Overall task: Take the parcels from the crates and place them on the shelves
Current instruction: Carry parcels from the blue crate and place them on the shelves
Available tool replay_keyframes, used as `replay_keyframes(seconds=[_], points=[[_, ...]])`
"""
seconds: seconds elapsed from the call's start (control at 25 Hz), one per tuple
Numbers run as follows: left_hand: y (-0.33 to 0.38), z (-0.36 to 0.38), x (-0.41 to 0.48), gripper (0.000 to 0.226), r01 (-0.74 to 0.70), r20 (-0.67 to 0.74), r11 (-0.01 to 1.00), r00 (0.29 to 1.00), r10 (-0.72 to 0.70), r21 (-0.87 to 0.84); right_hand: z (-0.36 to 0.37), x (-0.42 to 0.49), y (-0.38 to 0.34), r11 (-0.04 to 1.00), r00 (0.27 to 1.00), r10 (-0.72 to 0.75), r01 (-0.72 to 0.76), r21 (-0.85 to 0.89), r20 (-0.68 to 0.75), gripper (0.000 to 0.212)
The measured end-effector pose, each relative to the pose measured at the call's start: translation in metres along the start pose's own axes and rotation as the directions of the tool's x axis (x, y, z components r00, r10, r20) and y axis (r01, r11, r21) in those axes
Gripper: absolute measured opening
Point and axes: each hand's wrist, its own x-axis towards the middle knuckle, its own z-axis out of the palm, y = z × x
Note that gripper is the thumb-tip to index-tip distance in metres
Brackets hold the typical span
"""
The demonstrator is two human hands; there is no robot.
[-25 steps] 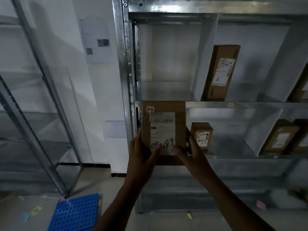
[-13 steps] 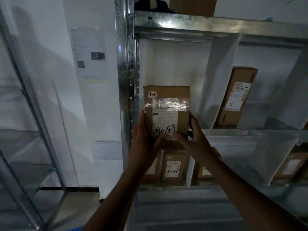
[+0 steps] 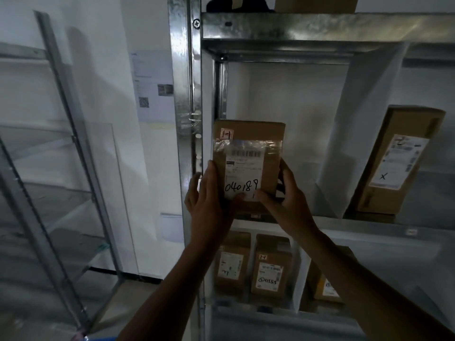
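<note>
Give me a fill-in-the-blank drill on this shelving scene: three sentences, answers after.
1. The parcel gripped by the left hand and right hand bears the handwritten number ____ on its label.
2. The tall box in the next bay is marked with a handwritten ____ on its label.
3. The bay directly below the held parcel holds ____ boxes side by side.

Missing words: 040189; X; two

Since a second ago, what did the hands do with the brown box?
The brown cardboard parcel 040189 rose from the shelf edge into the left bay. The left hand and right hand still grip its lower sides. The tall cardboard box marked X stayed leaning in the next bay.
</note>
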Motion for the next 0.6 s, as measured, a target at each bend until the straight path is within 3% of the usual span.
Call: replay_keyframes(seconds=[0.2, 0.4, 0.6], points=[[-0.025, 0.018, 0.0, 0.088, -0.109, -0.029, 0.954, 0.992, 0.122, 0.281, 0.01, 0.02, 0.03, 0.998, 0.995, -0.049, 0.051, -0.022, 0.086, 0.091], [-0.042, 0.029, 0.004, 0.088, -0.101, -0.031, 0.903, 0.992, 0.126, 0.418, 0.013, 0.037, 0.043, 0.991, 0.986, -0.095, 0.108, -0.085, 0.14, 0.098], [-0.043, 0.032, 0.001, 0.095, -0.098, -0.03, 0.887, 0.992, 0.125, 0.451, 0.009, 0.038, 0.048, 0.991, 0.986, -0.076, 0.091, -0.097, 0.15, 0.095]])
